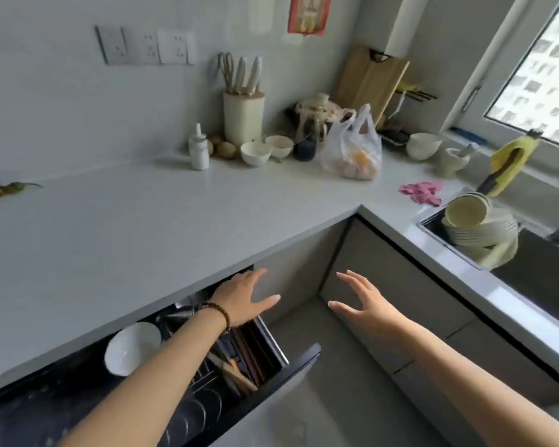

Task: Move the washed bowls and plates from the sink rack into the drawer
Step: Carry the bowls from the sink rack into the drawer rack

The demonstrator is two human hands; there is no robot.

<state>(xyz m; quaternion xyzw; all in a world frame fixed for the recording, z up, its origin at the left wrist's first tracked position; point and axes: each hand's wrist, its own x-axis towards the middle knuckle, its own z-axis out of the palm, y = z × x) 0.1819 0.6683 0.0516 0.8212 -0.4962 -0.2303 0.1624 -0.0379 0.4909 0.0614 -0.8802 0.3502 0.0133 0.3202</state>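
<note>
White countertop (175,221) runs in an L around a kitchen corner, with a window (542,75) at the upper right. Along the wall stand a knife block (243,116), a few small bowls, a plastic bag (352,150) with orange food inside, and a wooden cutting board (371,82) leaning upright. A pink cloth (421,191) lies on the counter near the sink (536,262).

The stack of cream bowls and plates (478,227) sits at the left end of the sink, the top bowls tipped on their side with their openings facing the camera. It is well apart from both hands.

Under the counter, the drawer (300,359) stands pulled out. One white bowl (131,348) leans on edge in its wire rack, and chopsticks (249,350) lie in the compartment along the right side.

The left hand (242,301), a beaded bracelet (220,312) on its wrist, hovers over the drawer's far right corner with fingers straight and spread, holding nothing. The right hand (362,304) hangs in the air before the cabinet fronts, fingers likewise straight and apart, empty.
</note>
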